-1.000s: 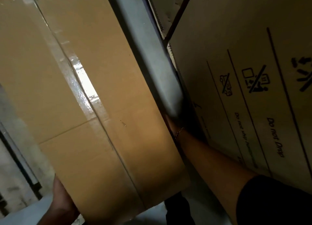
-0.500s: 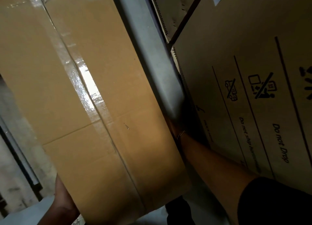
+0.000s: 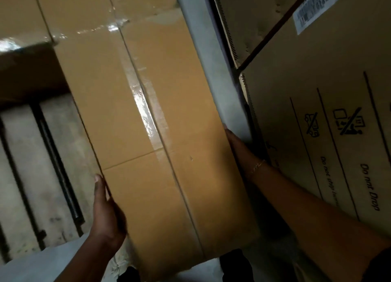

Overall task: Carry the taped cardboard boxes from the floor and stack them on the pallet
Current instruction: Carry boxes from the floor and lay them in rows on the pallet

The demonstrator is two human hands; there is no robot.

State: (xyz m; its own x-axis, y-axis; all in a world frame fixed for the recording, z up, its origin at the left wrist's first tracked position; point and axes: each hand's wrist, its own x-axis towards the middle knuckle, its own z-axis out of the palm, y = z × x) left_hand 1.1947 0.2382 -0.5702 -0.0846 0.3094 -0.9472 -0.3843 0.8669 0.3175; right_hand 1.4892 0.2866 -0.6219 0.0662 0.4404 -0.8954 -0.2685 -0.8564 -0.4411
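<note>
A large taped cardboard box fills the middle of the view, with clear shiny tape running along its centre seam. My left hand holds its lower left edge, the thumb lying along the edge and the fingers hidden behind the side. My right hand holds the box's right edge; its fingers are hidden under the box and a thin bracelet shows at the wrist. The box is tilted and carried off the floor.
A stack of printed cartons marked "Do not Drop" stands close on the right. A grey metal post runs between it and my box. More taped cardboard lies at the top left, above pale slats with dark gaps.
The box has moved right and up in view. My left hand slid further up its left edge, and my right hand now shows more at the right edge.
</note>
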